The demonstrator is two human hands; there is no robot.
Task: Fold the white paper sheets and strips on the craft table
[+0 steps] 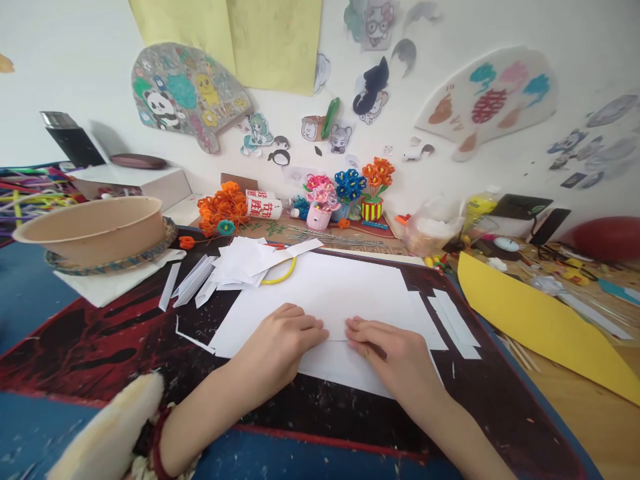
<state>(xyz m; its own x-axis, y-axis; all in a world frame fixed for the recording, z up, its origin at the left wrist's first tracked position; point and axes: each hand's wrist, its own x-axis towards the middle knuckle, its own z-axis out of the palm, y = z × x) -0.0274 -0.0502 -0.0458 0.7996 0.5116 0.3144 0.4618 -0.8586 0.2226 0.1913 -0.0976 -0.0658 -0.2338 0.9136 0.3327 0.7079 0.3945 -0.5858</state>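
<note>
White paper (345, 287) lay flat on the dark mat (350, 413), its near part partly covered by both hands. The left hand (293, 337) was curled, fingertips bunched at a crosswise edge in the paper; its thumb was hidden, so a pinch could not be confirmed. Opposite, the right hand (387, 343) held fingers and thumb narrowly spaced at that edge; whether it gripped or only pressed could not be determined. Beyond, loose paper pieces (240, 263) partly concealed a yellow ring (283, 274).
</note>
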